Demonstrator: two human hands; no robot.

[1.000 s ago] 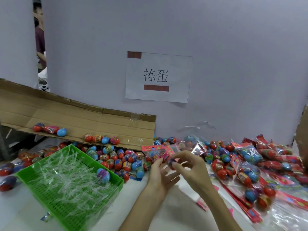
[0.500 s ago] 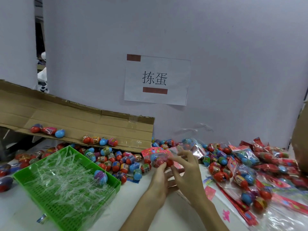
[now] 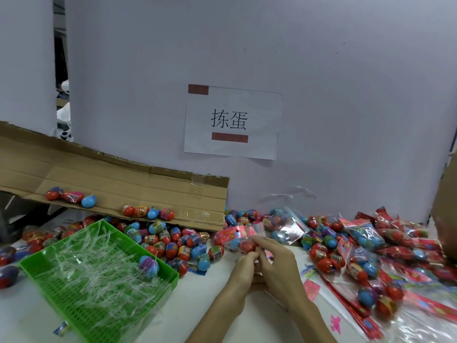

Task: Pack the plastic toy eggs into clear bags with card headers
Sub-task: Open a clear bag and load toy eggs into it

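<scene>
Over the table (image 3: 210, 305) our left hand (image 3: 243, 267) and right hand (image 3: 280, 264) pinch the bag (image 3: 238, 245); light and slippery, we judge, so best held by its card header (image 3: 233, 232).

A white paper sign (image 3: 232, 122) taped to the wall reads "拣蛋" in black characters; egg labels are illegible.

Hands meet mid-frame: L hand (image 3: 243, 267), R hand (image 3: 280, 264), fingers curled, both pinching bag (image 3: 238, 240).
</scene>
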